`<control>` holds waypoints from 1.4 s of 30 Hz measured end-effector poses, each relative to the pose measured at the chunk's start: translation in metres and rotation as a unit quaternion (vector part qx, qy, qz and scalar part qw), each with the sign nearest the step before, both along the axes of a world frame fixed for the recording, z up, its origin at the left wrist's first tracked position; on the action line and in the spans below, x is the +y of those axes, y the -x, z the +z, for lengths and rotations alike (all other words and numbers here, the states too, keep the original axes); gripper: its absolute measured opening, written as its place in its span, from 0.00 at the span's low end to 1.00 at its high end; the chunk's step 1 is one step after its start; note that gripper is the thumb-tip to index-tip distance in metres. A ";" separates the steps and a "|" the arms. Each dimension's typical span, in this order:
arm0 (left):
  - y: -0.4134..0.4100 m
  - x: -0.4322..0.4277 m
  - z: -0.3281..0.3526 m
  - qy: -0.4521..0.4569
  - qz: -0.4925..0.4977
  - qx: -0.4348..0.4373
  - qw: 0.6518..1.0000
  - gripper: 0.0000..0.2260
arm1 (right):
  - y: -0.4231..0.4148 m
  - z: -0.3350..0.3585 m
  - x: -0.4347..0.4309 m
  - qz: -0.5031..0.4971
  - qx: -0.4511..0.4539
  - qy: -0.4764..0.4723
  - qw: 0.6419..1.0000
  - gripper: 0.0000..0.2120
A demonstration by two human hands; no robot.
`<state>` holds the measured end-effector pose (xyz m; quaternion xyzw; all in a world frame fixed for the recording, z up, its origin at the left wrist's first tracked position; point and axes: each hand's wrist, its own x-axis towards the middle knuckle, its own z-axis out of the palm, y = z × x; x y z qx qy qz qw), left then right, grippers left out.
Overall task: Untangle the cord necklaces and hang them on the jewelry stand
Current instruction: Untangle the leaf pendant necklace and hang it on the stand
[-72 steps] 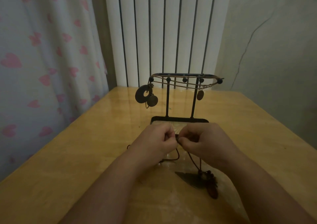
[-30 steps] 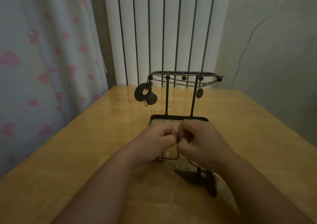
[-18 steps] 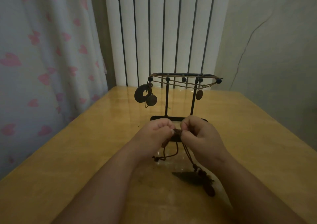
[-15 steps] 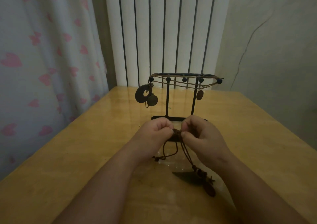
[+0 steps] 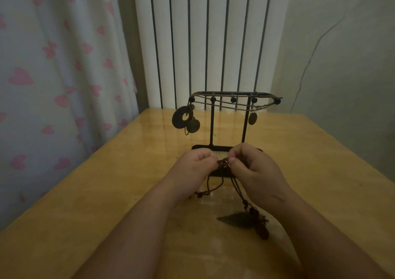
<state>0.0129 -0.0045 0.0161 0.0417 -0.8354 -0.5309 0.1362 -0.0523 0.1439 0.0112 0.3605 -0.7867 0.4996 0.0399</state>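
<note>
Noted cord necklace (image 5: pixel 223 163) pinched at its tangle between left hand (image 5: pixel 195 167) and right hand (image 5: pixel 254 172), just near of jewelry stand (image 5: pixel 211 127), pendant end (image 5: pixel 237 220) trailing to surface (image 5: pixel 128 182); judged limp, light, snag-prone, best gripped close beside knot.

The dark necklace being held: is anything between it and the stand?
Nothing visible. The left hand and right hand pinch the necklace just before the jewelry stand; tan cords already drape across its pegs, though.
</note>
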 end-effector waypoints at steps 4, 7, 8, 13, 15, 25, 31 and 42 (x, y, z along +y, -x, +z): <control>0.000 -0.002 -0.001 -0.017 0.037 0.037 0.999 0.08 | 0.002 0.000 0.001 0.000 -0.009 0.002 1.000 0.06; -0.002 -0.005 0.000 0.004 0.022 0.048 0.999 0.07 | 0.002 0.000 0.003 0.003 -0.010 -0.001 1.000 0.06; -0.002 -0.005 0.001 0.019 0.011 0.047 0.999 0.06 | 0.001 0.000 0.003 0.006 -0.010 -0.001 1.000 0.06; -0.001 -0.002 -0.001 0.055 0.010 0.036 0.998 0.05 | 0.002 -0.001 0.003 0.001 -0.015 0.007 1.000 0.05; 0.000 -0.001 -0.002 0.064 0.016 0.031 0.997 0.05 | 0.002 -0.001 0.004 -0.003 -0.012 0.012 1.000 0.06; 0.005 0.001 -0.002 0.030 0.093 -0.021 0.995 0.08 | 0.002 0.002 0.001 -0.021 -0.072 0.031 0.997 0.10; 0.004 0.004 -0.001 -0.050 0.084 -0.048 0.994 0.11 | 0.005 0.004 0.004 0.074 -0.289 0.098 0.949 0.14; 0.003 0.002 0.000 -0.018 0.095 -0.079 0.992 0.11 | 0.008 0.012 0.007 0.059 -0.266 0.082 0.959 0.06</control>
